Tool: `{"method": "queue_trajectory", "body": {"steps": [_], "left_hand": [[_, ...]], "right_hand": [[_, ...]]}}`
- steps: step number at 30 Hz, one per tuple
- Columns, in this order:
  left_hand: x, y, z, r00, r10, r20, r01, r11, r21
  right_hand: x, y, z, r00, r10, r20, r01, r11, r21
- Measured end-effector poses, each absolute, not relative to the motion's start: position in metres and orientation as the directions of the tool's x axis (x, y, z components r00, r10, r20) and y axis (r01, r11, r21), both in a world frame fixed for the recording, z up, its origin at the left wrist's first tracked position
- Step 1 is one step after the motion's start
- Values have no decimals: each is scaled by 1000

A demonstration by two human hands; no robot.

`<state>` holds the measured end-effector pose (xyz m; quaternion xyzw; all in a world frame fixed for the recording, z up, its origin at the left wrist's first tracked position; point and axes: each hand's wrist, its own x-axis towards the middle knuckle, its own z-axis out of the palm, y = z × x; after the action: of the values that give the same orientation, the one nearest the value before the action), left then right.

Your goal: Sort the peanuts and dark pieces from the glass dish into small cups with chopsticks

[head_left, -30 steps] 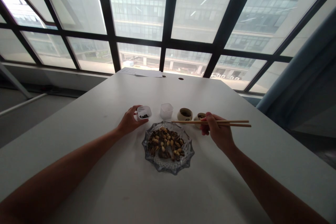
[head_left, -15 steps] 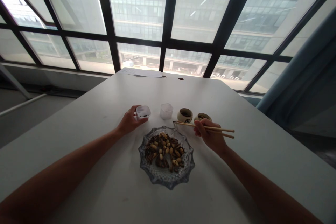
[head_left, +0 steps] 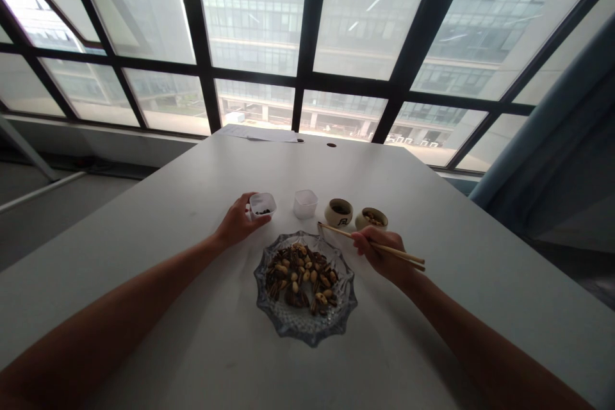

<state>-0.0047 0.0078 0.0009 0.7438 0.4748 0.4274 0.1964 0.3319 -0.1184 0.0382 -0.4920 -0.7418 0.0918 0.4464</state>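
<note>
My left hand [head_left: 241, 219] is closed around the side of a small clear plastic cup [head_left: 262, 200], which has a few dark bits in its bottom. In my right hand [head_left: 382, 252] is a pair of wooden chopsticks [head_left: 394, 252], their tips close together above the far rim of a scalloped glass bowl [head_left: 306, 331]. A tiny dark piece seems to be at the tips, too small to name. Mixed nuts and dark striped seeds [head_left: 302, 277] lie in the bowl. Beyond my right hand stands a small beige pot [head_left: 371, 218] with pale brown pieces inside.
A second clear plastic cup [head_left: 305, 204] stands right of the held one. Beside it is another beige pot [head_left: 338, 212] with a dark mark. Papers [head_left: 259, 134] lie at the far edge of the white table [head_left: 192, 173], before the windows. A blue curtain [head_left: 542, 134] hangs at right.
My right hand has dropped slightly toward me, uncovering more of the right pot. The chopsticks have drawn closer together, their back ends lower. My left hand and the cup have stayed put.
</note>
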Motion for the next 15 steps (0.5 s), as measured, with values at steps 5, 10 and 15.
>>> {"method": "queue_trajectory", "body": {"steps": [5,10,15], "left_hand": [[-4,9,0,188,873,449,530,-475,702],[-4,9,0,190,869,457,533,-482,695],[-4,8,0,197,861,468,533,-495,686]], "right_hand": [[329,-113,33,158,843,513,436,407,-803],[327,-103,39,418,866,274,7,299,-954],[327,-102,44,383,893,237,-66,282,-957]]}}
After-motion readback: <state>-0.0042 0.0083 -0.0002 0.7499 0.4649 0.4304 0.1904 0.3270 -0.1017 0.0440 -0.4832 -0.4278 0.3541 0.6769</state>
